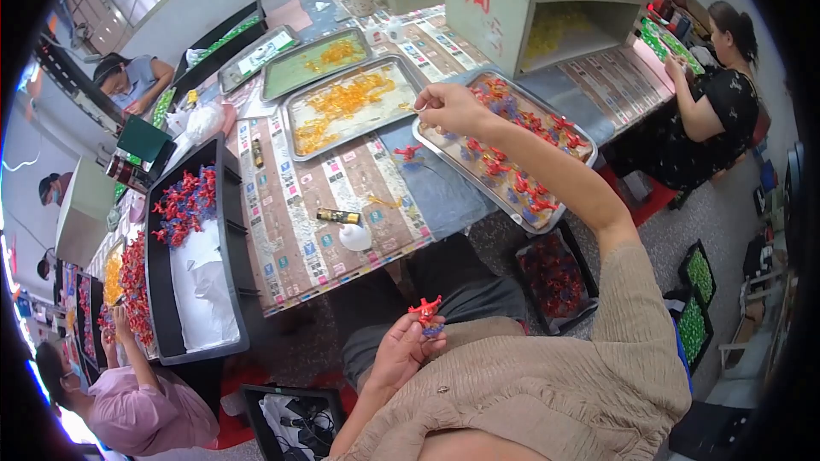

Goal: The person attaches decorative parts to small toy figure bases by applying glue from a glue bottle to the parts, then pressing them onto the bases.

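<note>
Low in front of my body, my left hand (398, 353) holds a small red and blue toy figure (426, 311) upright, its red part at the top. My right hand (453, 109) is stretched over the table, between a metal tray (299, 152) of amber plastic pieces (348, 97) and a second metal tray (512, 220) spread with red and blue figures. Thumb and fingertips of that hand are pinched together; whatever small thing is between them cannot be made out. One loose red figure (408, 153) lies on the table below the right hand.
A black crate (241, 290) with figures and white paper stands at the left. A glue tube (339, 216) and a white bottle (354, 237) lie near the table's front. An open-fronted box (487, 17) stands at the back. Co-workers sit right (726, 102) and left (145, 410).
</note>
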{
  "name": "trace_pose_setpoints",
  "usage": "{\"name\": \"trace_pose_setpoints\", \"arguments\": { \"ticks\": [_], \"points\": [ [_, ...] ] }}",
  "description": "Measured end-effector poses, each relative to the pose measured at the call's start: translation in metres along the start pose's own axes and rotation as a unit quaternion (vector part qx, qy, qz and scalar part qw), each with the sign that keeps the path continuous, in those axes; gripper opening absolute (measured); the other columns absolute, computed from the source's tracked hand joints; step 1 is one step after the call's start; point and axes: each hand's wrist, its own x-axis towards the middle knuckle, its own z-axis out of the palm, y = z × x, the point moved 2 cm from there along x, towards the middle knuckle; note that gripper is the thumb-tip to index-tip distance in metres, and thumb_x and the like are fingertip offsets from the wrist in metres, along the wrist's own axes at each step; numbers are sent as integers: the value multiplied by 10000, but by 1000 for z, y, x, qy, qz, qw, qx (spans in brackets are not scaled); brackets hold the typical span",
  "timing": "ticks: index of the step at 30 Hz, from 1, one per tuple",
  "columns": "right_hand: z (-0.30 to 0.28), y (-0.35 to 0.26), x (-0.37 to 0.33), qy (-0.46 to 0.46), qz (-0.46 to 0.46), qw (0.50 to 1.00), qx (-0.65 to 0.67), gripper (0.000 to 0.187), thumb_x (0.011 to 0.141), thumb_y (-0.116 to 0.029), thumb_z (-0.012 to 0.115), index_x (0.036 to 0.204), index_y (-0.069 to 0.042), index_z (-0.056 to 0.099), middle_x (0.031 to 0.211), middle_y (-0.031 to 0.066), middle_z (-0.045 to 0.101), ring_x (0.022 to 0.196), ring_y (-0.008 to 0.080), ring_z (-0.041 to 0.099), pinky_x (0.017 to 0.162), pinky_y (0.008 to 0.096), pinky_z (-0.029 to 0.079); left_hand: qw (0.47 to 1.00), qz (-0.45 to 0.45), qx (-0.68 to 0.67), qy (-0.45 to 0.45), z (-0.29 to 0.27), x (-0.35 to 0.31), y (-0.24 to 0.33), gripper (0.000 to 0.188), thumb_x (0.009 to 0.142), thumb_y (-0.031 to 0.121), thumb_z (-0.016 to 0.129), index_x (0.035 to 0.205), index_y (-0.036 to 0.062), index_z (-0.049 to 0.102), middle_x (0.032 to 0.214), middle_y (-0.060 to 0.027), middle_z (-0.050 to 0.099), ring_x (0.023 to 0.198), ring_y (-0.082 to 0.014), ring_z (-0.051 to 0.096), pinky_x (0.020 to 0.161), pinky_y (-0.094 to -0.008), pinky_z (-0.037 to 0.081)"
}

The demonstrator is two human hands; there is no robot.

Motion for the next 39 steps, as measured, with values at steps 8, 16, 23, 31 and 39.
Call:
{"name": "trace_pose_setpoints", "arguments": {
  "ticks": [8,16,23,31,39],
  "points": [
    [34,8,159,36,45,997,46,170,764,-46,652,928,-15,615,778,69,644,665,134,645,521,288,538,999,33,-12,31,-21,-15,6,332,992,156,461,1285,-3,464,1208,-145,569,962,-204,636,860,-322,544],
    [46,17,258,178,40,965,187,93,779,-34,656,864,-7,678,788,88,687,612,135,654,545,253,546,998,22,-33,59,-35,-14,15,334,991,153,464,1287,-1,461,1217,-148,562,982,-211,634,894,-330,526],
    [62,-15,180,-85,-98,988,-81,184,793,-116,639,938,-16,691,810,71,686,663,130,638,591,284,516,997,7,-65,32,-35,-6,26,353,955,139,535,1275,3,475,1203,-151,571,973,-207,632,876,-329,537],
    [110,1,146,-138,-226,913,-312,174,793,-58,596,938,-66,693,943,126,683,907,320,636,789,386,495,998,-56,-15,-3,-23,10,33,414,932,173,588,1295,16,468,1192,-129,585,962,-183,634,856,-312,545],
    [142,4,168,-43,-234,883,-405,207,822,-82,575,1005,-99,672,992,125,593,1007,326,584,799,427,477,999,-7,-46,13,-29,-7,24,415,926,181,598,1293,32,473,1189,-125,585,941,-189,637,846,-313,547]
  ]
}}
